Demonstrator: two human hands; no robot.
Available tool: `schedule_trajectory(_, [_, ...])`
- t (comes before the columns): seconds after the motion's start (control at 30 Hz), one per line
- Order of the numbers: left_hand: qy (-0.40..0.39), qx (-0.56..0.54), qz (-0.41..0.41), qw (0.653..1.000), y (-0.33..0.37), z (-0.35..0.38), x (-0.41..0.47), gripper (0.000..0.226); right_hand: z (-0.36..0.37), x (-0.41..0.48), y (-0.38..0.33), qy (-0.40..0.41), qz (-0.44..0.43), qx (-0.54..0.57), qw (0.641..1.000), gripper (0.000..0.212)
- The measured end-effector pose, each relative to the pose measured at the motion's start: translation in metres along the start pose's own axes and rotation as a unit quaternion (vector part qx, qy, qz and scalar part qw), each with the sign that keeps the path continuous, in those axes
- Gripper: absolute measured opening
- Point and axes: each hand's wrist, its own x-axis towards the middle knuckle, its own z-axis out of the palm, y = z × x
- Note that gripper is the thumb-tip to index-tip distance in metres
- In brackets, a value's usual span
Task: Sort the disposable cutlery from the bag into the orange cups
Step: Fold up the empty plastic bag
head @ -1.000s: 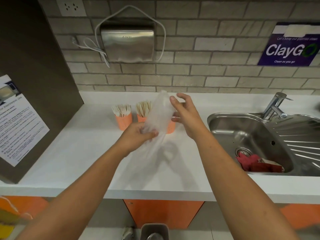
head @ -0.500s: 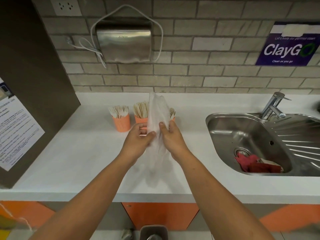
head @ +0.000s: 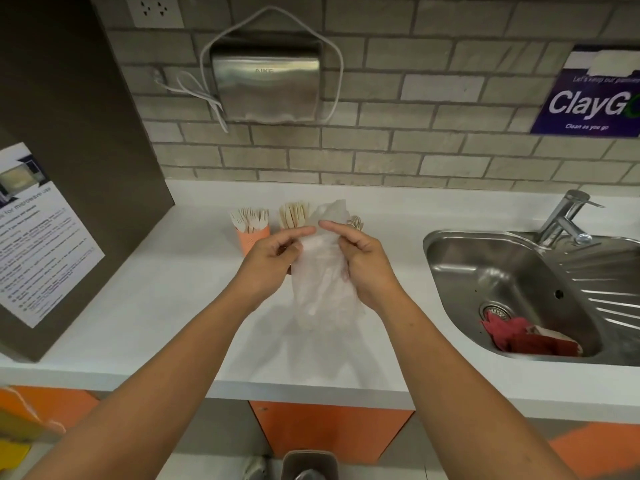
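The left hand and the right hand both pinch the thin see-through bag with curled fingers, just left of the sink; the orange cups, full of forks and sticks, stand left of the sink too, behind the bag.

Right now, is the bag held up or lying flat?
Held up: left hand and right hand pinch the bag near its top; it hangs toward the counter.

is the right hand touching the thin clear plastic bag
Touching: the head view shows the right hand with fingers curled onto the clear plastic bag, gripping its side.
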Motion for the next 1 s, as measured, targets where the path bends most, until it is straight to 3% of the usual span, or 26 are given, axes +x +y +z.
schedule_trajectory(0.13, [0.034,0.037,0.006,0.999,-0.002,-0.011,0.004,0.027,-0.004,0.002,-0.006,-0.036,0.081,0.029,0.996,0.031])
schedule_trajectory(0.2, [0.044,0.048,0.013,0.998,-0.002,-0.015,0.003,0.026,-0.007,0.002,-0.006,-0.082,0.111,-0.012,0.990,0.053])
schedule_trajectory(0.27, [0.058,0.042,0.025,0.997,0.000,-0.018,0.002,0.024,-0.004,0.002,-0.005,-0.105,0.097,-0.148,0.979,0.071])
schedule_trajectory(0.3, [0.064,0.040,0.032,0.997,0.002,-0.019,0.001,0.024,-0.002,0.002,-0.005,-0.100,0.075,-0.215,0.968,0.059])
schedule_trajectory(0.37, [0.071,0.053,0.051,0.995,0.007,-0.019,-0.003,0.026,0.005,0.002,-0.005,-0.079,0.019,-0.277,0.958,0.014])
schedule_trajectory(0.4, [0.076,0.070,0.061,0.993,0.008,-0.019,-0.003,0.030,0.006,0.003,-0.004,-0.062,0.002,-0.281,0.958,0.011])
schedule_trajectory(0.5, [0.102,0.152,0.047,0.982,0.003,-0.019,-0.001,0.058,0.013,0.004,-0.003,-0.008,-0.006,-0.254,0.967,0.012])
schedule_trajectory(0.57, [0.059,0.155,-0.007,0.986,0.002,-0.017,-0.002,0.070,0.016,0.005,-0.001,-0.001,0.005,-0.204,0.979,0.022])
schedule_trajectory(0.67, [-0.017,0.051,-0.031,0.998,0.003,-0.004,-0.010,0.046,0.024,0.002,-0.003,0.012,0.028,-0.097,0.995,0.024])
schedule_trajectory(0.73, [0.019,0.038,-0.041,0.998,0.001,0.006,-0.015,0.033,0.030,0.002,-0.001,0.058,0.034,-0.079,0.995,0.030])
schedule_trajectory(0.87, [0.081,0.137,-0.038,0.987,-0.014,0.015,-0.014,0.025,0.036,0.005,0.009,0.117,0.037,-0.102,0.987,0.025])
schedule_trajectory(1.0, [0.116,0.160,0.028,0.980,-0.021,0.024,-0.017,0.023,0.041,0.007,0.013,0.147,0.039,-0.106,0.983,0.021])
